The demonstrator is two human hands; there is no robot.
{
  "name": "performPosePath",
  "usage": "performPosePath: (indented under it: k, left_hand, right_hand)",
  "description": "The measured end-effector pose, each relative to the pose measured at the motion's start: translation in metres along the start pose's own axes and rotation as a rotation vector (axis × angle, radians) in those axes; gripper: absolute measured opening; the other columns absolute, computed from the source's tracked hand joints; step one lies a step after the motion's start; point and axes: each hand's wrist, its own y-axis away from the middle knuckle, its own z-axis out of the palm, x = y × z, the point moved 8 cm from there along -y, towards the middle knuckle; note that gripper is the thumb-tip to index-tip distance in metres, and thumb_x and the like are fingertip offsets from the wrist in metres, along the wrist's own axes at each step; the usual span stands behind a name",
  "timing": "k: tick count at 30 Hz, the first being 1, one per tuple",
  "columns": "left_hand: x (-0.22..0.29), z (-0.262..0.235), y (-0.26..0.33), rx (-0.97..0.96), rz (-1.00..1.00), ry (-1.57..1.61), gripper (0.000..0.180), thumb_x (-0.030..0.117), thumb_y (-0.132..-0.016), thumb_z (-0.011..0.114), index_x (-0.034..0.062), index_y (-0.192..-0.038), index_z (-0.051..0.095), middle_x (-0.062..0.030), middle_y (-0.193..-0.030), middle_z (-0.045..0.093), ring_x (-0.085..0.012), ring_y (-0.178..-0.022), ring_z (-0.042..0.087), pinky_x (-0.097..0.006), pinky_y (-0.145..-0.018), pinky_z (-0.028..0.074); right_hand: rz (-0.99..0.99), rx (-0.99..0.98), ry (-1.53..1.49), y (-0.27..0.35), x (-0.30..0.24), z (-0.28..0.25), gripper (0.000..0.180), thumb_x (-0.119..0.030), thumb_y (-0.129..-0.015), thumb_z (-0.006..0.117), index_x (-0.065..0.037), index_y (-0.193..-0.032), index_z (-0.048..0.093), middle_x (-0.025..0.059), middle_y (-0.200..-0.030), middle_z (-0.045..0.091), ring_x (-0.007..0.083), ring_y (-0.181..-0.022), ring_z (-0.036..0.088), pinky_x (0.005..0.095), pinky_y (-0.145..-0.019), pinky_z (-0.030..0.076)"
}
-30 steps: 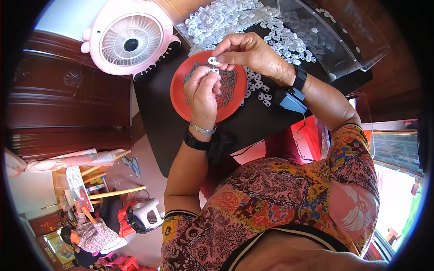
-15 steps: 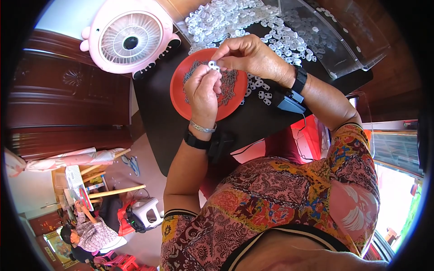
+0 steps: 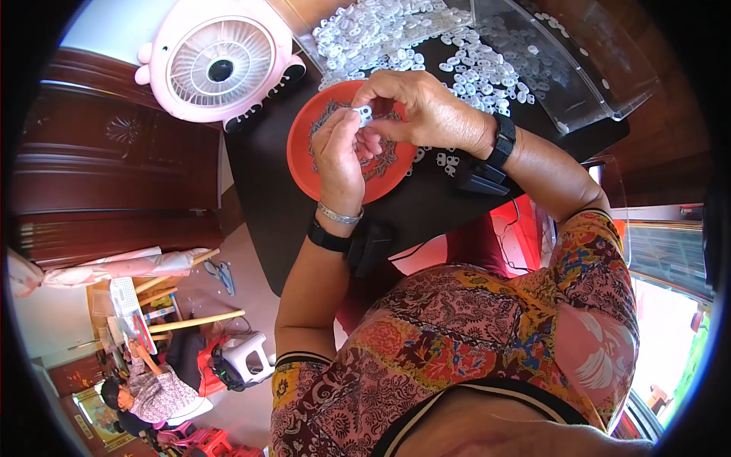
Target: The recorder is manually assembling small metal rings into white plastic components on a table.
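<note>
A small white plastic piece with two holes is raised above a round orange-red bowl. My left hand pinches it between thumb and fingers. From the other side, my right hand is closed around the same piece, index finger arched over it and thumb beneath; anything smaller between these fingertips is hidden. Many small grey, slim, screw-like pieces lie in the bowl under my hands. More of the white two-holed pieces are scattered on the black table beyond my right hand.
A pink animal-shaped fan stands left of the bowl. Heaped white pieces fill the far side, beside a clear plastic bin. Dark devices are strapped to both wrists, with cables. Another person sits at far lower left near a white stool.
The white piece has turned and shifted slightly right. My right hand has dropped its thumb lower and rotated at the wrist, its fingers now around the piece. My left hand stays nearly in place.
</note>
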Motion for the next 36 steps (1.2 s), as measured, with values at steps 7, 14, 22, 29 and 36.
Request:
performPosePath:
  k: [7, 14, 22, 29, 36]
  left_hand:
    - [-0.005, -0.001, -0.003, -0.017, -0.026, -0.077, 0.025, 0.021, -0.090, 0.048, 0.0000, -0.087, 0.061, -0.0053, -0.066, 0.060, -0.0097, -0.052, 0.053, -0.020, -0.048, 0.038]
    - [-0.008, 0.000, 0.000, 0.007, -0.024, -0.071, 0.024, 0.017, -0.090, 0.048, -0.0025, -0.089, 0.063, -0.0068, -0.069, 0.063, -0.0097, -0.051, 0.054, -0.020, -0.048, 0.040]
    - [-0.004, 0.003, 0.004, -0.016, 0.004, -0.052, 0.025, 0.016, -0.091, 0.047, -0.0034, -0.090, 0.063, -0.0067, -0.070, 0.063, -0.0105, -0.053, 0.055, -0.020, -0.049, 0.042]
    - [-0.002, 0.005, 0.001, -0.013, 0.049, -0.095, 0.028, 0.019, -0.093, 0.045, -0.0034, -0.094, 0.062, -0.0061, -0.071, 0.062, -0.0103, -0.056, 0.055, -0.021, -0.051, 0.041]
    - [0.006, 0.003, 0.004, 0.012, 0.065, -0.118, 0.030, 0.023, -0.095, 0.045, -0.0017, -0.098, 0.062, -0.0046, -0.068, 0.059, -0.0103, -0.056, 0.054, -0.021, -0.052, 0.040]
  right_hand:
    - [-0.117, 0.010, 0.144, 0.000, -0.015, 0.001, 0.034, -0.008, -0.069, 0.074, -0.003, -0.100, 0.061, 0.0125, -0.092, 0.064, 0.0297, -0.086, 0.064, 0.0359, -0.076, 0.052]
    - [-0.147, -0.021, 0.227, 0.004, -0.011, 0.007, 0.025, -0.012, -0.077, 0.067, -0.003, -0.099, 0.060, 0.0125, -0.086, 0.064, 0.0314, -0.080, 0.064, 0.0378, -0.070, 0.052]
    - [-0.156, -0.070, 0.317, 0.006, -0.014, 0.012, 0.022, -0.010, -0.077, 0.065, -0.003, -0.097, 0.062, 0.0115, -0.085, 0.065, 0.0297, -0.080, 0.065, 0.0371, -0.069, 0.053]
    - [-0.209, 0.032, 0.348, 0.003, -0.019, -0.003, 0.020, -0.011, -0.077, 0.066, -0.005, -0.096, 0.062, 0.0099, -0.088, 0.065, 0.0281, -0.081, 0.064, 0.0362, -0.069, 0.053]
    - [-0.153, 0.895, 1.039, 0.002, -0.065, -0.144, 0.019, -0.006, -0.075, 0.065, -0.007, -0.094, 0.064, 0.0107, -0.100, 0.063, 0.0296, -0.091, 0.057, 0.0376, -0.077, 0.047]
